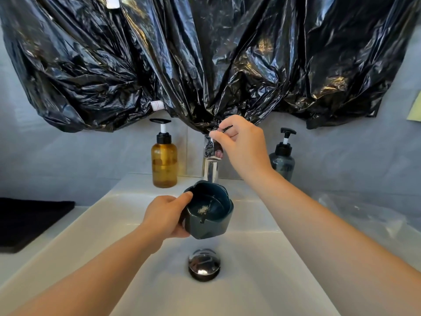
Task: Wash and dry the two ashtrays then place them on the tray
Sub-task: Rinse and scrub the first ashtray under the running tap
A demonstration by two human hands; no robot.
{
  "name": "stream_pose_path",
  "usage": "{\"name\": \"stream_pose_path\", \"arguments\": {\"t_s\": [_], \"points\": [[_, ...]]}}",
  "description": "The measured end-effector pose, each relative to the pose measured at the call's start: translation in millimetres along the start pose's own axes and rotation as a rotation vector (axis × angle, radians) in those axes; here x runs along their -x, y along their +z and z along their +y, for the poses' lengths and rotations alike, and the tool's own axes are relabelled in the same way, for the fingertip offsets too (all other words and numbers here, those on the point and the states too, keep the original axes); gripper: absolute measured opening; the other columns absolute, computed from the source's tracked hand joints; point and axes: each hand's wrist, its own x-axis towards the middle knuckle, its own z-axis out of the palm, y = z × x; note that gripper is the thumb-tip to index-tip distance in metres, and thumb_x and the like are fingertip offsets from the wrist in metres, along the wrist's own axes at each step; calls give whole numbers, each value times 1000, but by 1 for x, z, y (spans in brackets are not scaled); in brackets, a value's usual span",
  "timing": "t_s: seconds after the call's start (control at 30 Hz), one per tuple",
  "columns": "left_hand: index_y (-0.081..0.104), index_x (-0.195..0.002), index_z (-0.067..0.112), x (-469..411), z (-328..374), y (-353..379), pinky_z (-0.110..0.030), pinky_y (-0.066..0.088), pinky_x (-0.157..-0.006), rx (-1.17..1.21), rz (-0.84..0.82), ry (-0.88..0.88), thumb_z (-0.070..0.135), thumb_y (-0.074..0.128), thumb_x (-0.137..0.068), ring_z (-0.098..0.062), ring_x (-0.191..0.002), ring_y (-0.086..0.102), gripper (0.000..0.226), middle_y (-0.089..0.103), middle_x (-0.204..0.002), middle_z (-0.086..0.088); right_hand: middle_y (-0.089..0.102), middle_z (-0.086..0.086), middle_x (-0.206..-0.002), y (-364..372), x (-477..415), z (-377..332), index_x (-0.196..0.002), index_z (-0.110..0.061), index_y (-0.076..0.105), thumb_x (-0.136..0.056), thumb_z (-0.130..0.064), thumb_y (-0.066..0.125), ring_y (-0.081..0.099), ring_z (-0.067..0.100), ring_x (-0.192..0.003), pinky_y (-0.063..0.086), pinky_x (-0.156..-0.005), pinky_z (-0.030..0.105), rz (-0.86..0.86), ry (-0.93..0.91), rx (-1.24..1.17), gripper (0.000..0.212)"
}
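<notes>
- Grey wall (79, 160) is noted as the backdrop; its upper part is covered by crumpled black plastic sheeting (205, 53), whose lowest fold hangs down onto the tap.
- White sink (262, 281) is set below it, with a domed chrome drain stopper (204, 263) seated in the basin floor.
- Dark teal ashtray (205, 226), with a notched rim, is held over the basin, in front of the tap and above the drain stopper; a small patch of pale gritty specks is seen on its inner floor.
- Left hand (164, 215) is wrapped around the ashtray's near-left side, thumb laid on the rim.
- Right hand (243, 144) is raised to the chrome faucet (210, 169); its fingers are curled around the faucet handle (214, 133).
- Amber pump bottle (164, 163) is stood on the ledge left of the faucet; its fill level cannot be told.
- Dark pump bottle (282, 160) is stood right of the faucet, partly hidden by the right forearm.
- Two white tags (157, 105) are fixed to the sheeting; their print is too small to be read. No label is legible on either bottle.
- Black flat pad (29, 222) is laid on the counter at left.
- Clear plastic film (364, 215) is spread on the counter at right.
- Pale green paper (415, 109) is cut off by the right edge.
</notes>
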Motion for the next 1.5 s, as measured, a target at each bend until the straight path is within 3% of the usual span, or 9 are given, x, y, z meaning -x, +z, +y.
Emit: {"name": "stream_pose_path", "arguments": {"t_s": [0.03,0.17,0.33,0.53,0.83,0.93,1.1,1.37,1.5], "points": [[66,-85,8,0,0,0,-38,62,-65,8,-5,2,39,59,-92,-28,-65,74,32,74,-75,-12,62,-4,-70,2,-2,1,-92,-8,67,-87,-21,71,58,-5,-57,44,-53,9,26,-2,0,15],[67,-87,9,0,1,2,-41,62,-69,16,-32,15,39,58,-93,-29,-70,74,31,74,-80,-13,62,-12,-73,3,-13,4,-88,-11,68,-83,-28,75,56,-2,-68,43,-63,13,35,-6,40,19],[66,-90,11,2,3,3,-38,62,-66,11,-54,24,38,56,-94,-28,-74,73,30,73,-82,-11,68,0,-79,0,-21,3,-85,-10,68,-83,-30,74,65,17,-77,53,-74,37,7,-20,57,21],[65,-89,10,5,4,1,-40,62,-70,19,-44,34,37,56,-94,-29,-77,72,29,72,-79,-9,69,4,-77,4,-40,-1,-74,-14,65,-83,-32,72,66,23,-76,56,-77,47,46,32,11,22],[64,-93,13,3,-1,0,-42,61,-73,-49,-54,1,39,55,-95,-30,-81,73,28,74,-92,-12,68,2,-75,3,-42,-5,-73,-17,65,-86,-33,71,66,22,-77,55,-81,44,30,64,25,21],[64,-93,13,5,-3,-1,-40,62,-70,-71,-74,-7,40,54,-95,-28,-75,74,29,74,-87,-11,71,5,-83,-1,-36,-7,-91,-13,71,-89,-35,67,68,21,-82,55,-83,45,13,91,2,22],[63,-92,13,16,0,1,-38,62,-68,-134,-116,-21,39,51,-96,-28,-77,73,29,73,-88,-11,70,6,-97,-17,-8,-2,-122,-15,62,-93,-40,60,67,23,-92,54,-87,42,-49,179,36,38],[66,-95,4,37,4,4,-40,62,-63,-112,-115,-19,38,56,-94,-31,-68,74,36,74,-83,-16,71,1,-100,-56,66,5,-108,-19,69,-92,-40,60,67,20,-93,54,-88,40,-204,309,114,27],[66,-95,3,43,7,5,-43,62,-65,-89,-107,-33,37,58,-93,-31,-69,73,35,73,-82,-15,68,0,-90,-67,93,12,-89,-26,66,-92,-37,60,65,20,-89,55,-86,41,-312,381,129,13]]}}
